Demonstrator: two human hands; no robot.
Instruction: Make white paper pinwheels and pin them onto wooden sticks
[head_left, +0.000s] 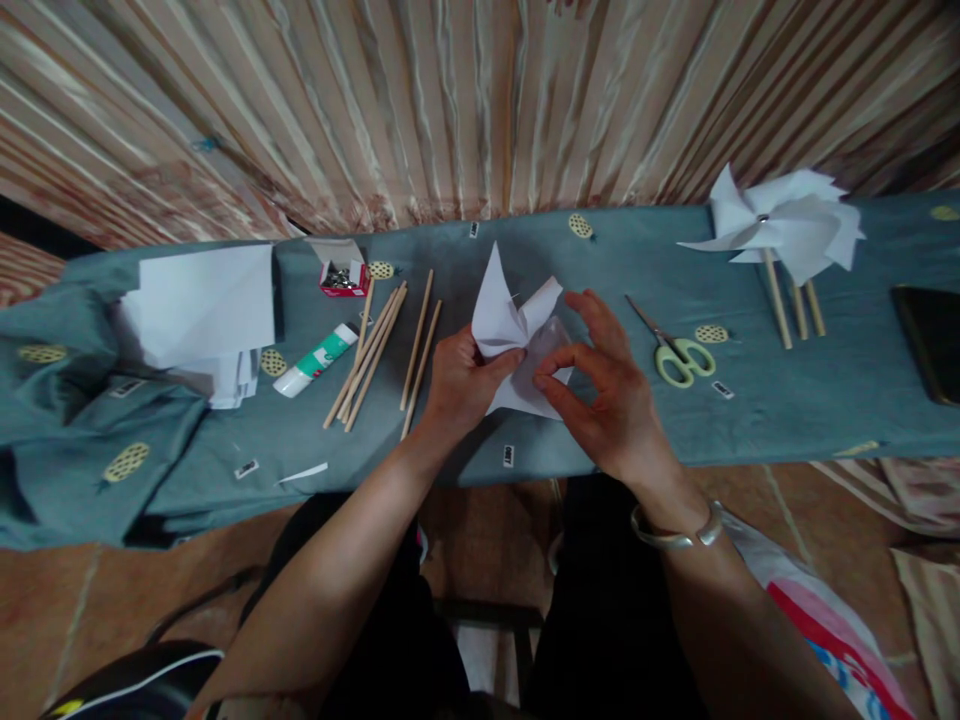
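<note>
A white paper pinwheel (496, 308), partly folded, with blades standing up, is held over the cloth-covered table. My left hand (469, 380) is closed on its middle, the thumb pressed on the gathered paper. A thin pin-like line shows at the pinwheel's centre. My right hand (611, 395) is just to the right, thumb and index fingertips pinched together in front of the lower paper flap. The other fingers are raised and apart. Whatever lies in that pinch, if anything, is too small to make out.
Left of my hands lie several wooden sticks (375, 360), a glue stick (316, 358), a small red box of metal pins (344, 278) and a paper stack (206, 305). To the right are scissors (675, 352), finished pinwheels (795, 225) on sticks and a dark phone (930, 340).
</note>
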